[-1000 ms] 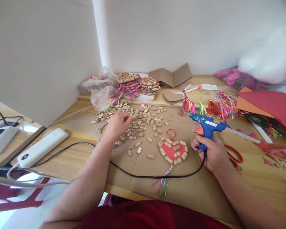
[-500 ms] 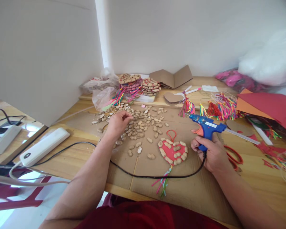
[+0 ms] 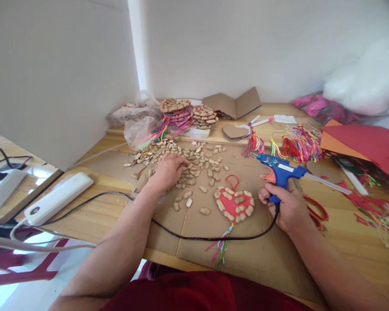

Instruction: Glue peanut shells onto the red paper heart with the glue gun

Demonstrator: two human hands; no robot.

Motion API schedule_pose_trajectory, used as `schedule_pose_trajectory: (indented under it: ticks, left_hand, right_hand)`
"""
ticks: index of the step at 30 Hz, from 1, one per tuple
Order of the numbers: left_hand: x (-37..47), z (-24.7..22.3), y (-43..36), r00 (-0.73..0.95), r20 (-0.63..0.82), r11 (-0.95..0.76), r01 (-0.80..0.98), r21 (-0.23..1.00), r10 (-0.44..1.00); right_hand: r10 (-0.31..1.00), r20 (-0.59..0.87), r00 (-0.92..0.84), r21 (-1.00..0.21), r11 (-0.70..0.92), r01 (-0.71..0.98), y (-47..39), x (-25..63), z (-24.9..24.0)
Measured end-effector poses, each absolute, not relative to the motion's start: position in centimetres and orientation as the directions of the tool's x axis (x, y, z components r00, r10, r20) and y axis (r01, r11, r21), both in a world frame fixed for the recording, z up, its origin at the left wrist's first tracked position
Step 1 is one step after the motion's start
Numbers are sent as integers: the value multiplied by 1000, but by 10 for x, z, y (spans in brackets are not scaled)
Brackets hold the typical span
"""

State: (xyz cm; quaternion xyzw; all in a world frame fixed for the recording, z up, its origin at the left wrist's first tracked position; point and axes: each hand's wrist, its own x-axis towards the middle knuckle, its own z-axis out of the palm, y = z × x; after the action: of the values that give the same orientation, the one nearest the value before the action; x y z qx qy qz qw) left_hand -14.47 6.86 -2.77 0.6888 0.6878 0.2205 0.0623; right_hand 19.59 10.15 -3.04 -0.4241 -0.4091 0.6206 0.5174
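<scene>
My right hand (image 3: 283,201) is wrapped round the handle of a blue glue gun (image 3: 280,172), its nozzle pointing left and a glue stick (image 3: 327,183) sticking out behind. My left hand (image 3: 171,172) is low over a spread of peanuts (image 3: 194,160), fingers bent and slightly apart among them. Its fingertips are partly hidden. Between the hands lies a red heart (image 3: 234,206) on the cardboard, peanuts along its edge and a few inside. It has a red loop (image 3: 232,182) on top and a colourful tassel (image 3: 221,248) below.
The gun's black cord (image 3: 197,238) crosses the cardboard. Peanut-covered hearts (image 3: 205,116) are stacked at the back, beside cardboard hearts (image 3: 235,132). Tassels (image 3: 306,144), red sheets (image 3: 366,144) and red-handled scissors (image 3: 319,211) are right. A white power strip (image 3: 60,198) lies left.
My left hand has moved slightly right and down into the peanuts, its fingers loosening from a pinch. My right hand holds the glue gun in nearly the same place.
</scene>
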Motion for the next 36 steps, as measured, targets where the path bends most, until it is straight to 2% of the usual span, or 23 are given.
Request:
schedule_pose_trajectory:
  ticks: [3, 8, 14, 18, 22, 26, 31, 36]
  left_hand:
    - [-146, -26, 67, -56, 214, -37, 913, 405, 975]
    - [-151, -21, 64, -222, 280, 98, 913, 397, 934]
    - [-150, -19, 64, -127, 192, 48, 928, 370, 973]
    - [-153, -16, 63, -258, 196, 194, 936, 295, 946]
    - [-159, -10, 61, -344, 249, 252, 907, 337, 905]
    - [-160, 0, 59, -436, 163, 352, 856, 379, 885]
    - [-165, 14, 54, -528, 79, 474, 811, 342, 846]
    - [-177, 17, 47, -432, -28, 419, 854, 308, 901]
  right_hand:
    - [989, -107, -104, -947, -133, -293, 101, 197, -30]
    - [988, -120, -97, -946, -144, -292, 102, 197, -28]
    - [988, -132, -84, -944, -151, -294, 101, 193, -24]
    - [986, -142, -87, -947, -161, -279, 100, 194, -22]
    - [988, -132, -76, -947, -149, -286, 100, 195, -22]
    - [988, -142, -62, -947, -154, -283, 101, 195, -24]
    - [993, -113, -46, -946, -122, -300, 103, 195, -25]
    - [991, -121, -55, -953, -132, -271, 104, 196, -27]
